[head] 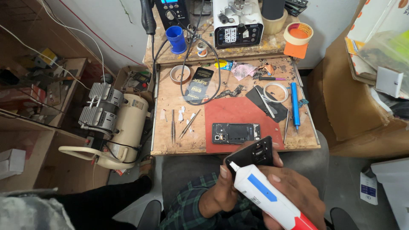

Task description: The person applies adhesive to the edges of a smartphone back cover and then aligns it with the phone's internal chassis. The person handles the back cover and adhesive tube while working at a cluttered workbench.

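Observation:
My left hand (221, 187) grips a black phone back panel (255, 154), held over my lap just below the bench edge. My right hand (294, 191) is wrapped around a white glue tube (266, 194) with a blue stripe and red end, its nozzle touching the panel's lower left corner. On the red work mat (238, 113) lies an opened black phone body (236, 133), apart from both hands.
The wooden bench (170, 106) carries tweezers (173, 125), a blue tool (295, 104), a black pouch (199, 84), tape rolls (298, 33), a blue cup (176, 39) and a black and white machine (237, 23). A cream air compressor (115, 123) stands at left, cardboard boxes (362, 93) at right.

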A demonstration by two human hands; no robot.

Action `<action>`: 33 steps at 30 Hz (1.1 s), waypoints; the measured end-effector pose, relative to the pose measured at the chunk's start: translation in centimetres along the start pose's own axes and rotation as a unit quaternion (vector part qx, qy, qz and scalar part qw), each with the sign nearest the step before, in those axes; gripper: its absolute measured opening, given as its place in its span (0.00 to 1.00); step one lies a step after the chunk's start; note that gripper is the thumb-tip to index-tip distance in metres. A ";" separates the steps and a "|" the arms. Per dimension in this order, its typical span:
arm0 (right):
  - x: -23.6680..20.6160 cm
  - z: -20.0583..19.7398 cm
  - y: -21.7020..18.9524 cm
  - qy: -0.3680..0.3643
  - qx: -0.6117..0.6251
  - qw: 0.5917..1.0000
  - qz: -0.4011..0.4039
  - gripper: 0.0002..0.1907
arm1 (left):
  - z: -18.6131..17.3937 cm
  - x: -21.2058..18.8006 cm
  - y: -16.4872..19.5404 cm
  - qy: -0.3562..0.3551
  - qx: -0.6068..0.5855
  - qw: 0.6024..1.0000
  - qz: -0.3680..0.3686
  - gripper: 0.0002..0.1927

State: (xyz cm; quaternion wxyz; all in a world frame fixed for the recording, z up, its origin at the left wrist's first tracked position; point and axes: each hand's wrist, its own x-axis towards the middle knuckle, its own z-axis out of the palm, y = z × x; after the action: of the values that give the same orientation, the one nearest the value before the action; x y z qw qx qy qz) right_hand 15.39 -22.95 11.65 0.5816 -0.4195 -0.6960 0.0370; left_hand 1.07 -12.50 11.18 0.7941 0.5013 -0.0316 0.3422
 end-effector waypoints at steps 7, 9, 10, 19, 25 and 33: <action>0.5 0.2 0.3 0.021 -0.009 0.999 -0.038 0.28 | 0.0 -0.1 -0.1 0.001 0.001 1.000 0.007 0.51; 0.4 0.1 0.3 0.004 -0.014 0.999 -0.035 0.27 | 0.0 -0.1 -0.1 -0.001 0.003 1.000 0.007 0.51; 0.3 0.0 0.3 -0.003 -0.017 0.999 -0.033 0.27 | 0.0 -0.1 -0.1 0.000 0.003 1.000 0.008 0.52; 1.1 -0.6 -0.5 -0.069 -0.039 0.996 -0.039 0.29 | 0.6 0.4 -0.5 0.000 -0.054 0.998 0.017 0.52; 0.4 -1.0 1.2 -0.066 0.063 0.995 -0.047 0.32 | 1.1 -0.1 -0.5 0.014 -0.012 0.999 0.027 0.49; -0.1 -0.2 -0.2 0.012 -0.051 0.999 0.006 0.25 | 0.8 -0.2 -0.2 0.008 -0.032 0.999 0.016 0.50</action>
State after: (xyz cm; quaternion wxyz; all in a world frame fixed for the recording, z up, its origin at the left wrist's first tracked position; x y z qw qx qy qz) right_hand 15.50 -23.19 11.77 0.5675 -0.4532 -0.6874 0.0000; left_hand 1.28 -13.34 11.31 0.8044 0.4723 -0.0446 0.3575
